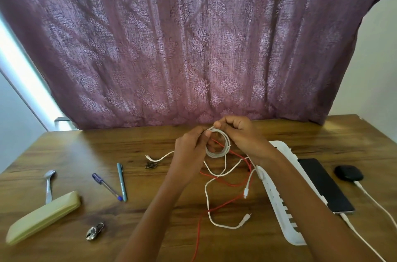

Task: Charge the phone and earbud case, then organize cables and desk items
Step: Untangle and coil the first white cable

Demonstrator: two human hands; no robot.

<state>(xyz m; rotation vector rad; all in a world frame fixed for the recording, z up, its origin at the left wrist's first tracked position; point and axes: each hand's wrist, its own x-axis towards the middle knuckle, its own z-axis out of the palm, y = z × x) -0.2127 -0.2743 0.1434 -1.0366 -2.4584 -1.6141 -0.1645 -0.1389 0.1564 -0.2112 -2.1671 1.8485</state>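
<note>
Both hands pinch one white cable coil, held upright just above the surface near its far edge: left hand grips the coil's left rim, right hand closes over its top. Its loose tail trails toward the near edge across a red cable, so further winding likely draws it up from below.

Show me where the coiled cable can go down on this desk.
Bare wood lies between the pens and the curtain, and along the near edge between the padlock and the left forearm. It is crowded right of the hands: loose white and red cables, power strip, phone.
</note>
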